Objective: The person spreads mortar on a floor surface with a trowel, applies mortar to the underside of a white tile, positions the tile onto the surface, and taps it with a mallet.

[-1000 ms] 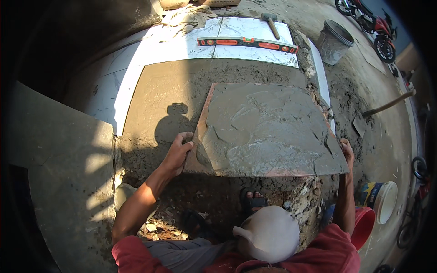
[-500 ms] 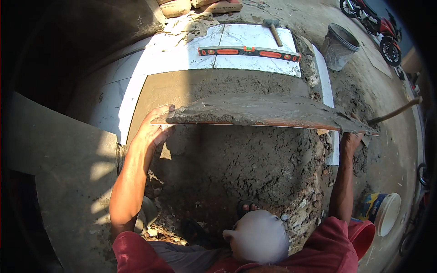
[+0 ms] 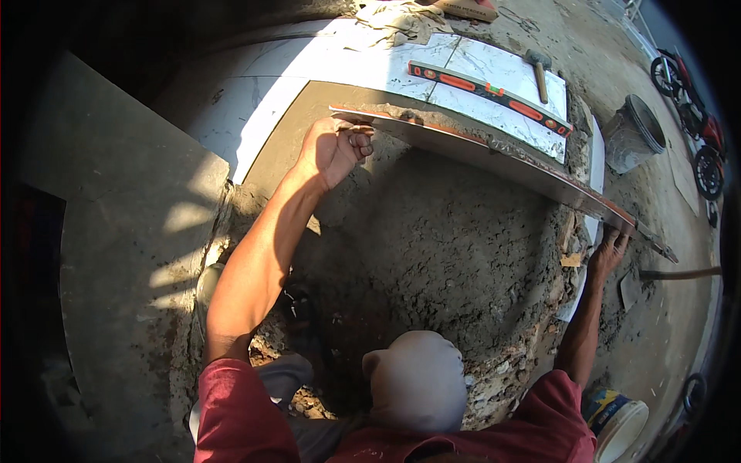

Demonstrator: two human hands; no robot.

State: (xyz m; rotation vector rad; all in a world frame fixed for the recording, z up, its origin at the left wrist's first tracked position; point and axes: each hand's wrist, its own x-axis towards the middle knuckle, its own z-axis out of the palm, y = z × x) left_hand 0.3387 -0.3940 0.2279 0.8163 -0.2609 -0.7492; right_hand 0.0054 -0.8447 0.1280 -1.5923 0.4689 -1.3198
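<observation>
A large tile [image 3: 478, 158] is held up on edge across the wet mortar bed [image 3: 440, 239], its smooth face toward me and its top edge tilted away. Grey mortar [image 3: 417, 116] shows along that top edge; most of the coated back is hidden. My left hand [image 3: 337, 150] is closed at the tile's left end, fingers curled, with the edge above them. Lower and to the right, my right hand [image 3: 610, 251] grips the other end from beneath. A pointed grey piece [image 3: 656, 243] sticks out past that end; I cannot tell what it is.
White marbled tiles [image 3: 498, 65] lie beyond the bed, carrying a spirit level [image 3: 490, 94] and a hammer [image 3: 540, 73]. A grimy bucket [image 3: 634, 135] stands at the right, near a long wooden handle [image 3: 679, 274]. A paint bucket [image 3: 617, 420] sits lower right. A concrete block [image 3: 139, 208] borders the left.
The tile has turned from nearly flat, mortar side up, to steeply tilted with its smooth face toward me. My left hand has risen; the right is lower. The view has shifted too.
</observation>
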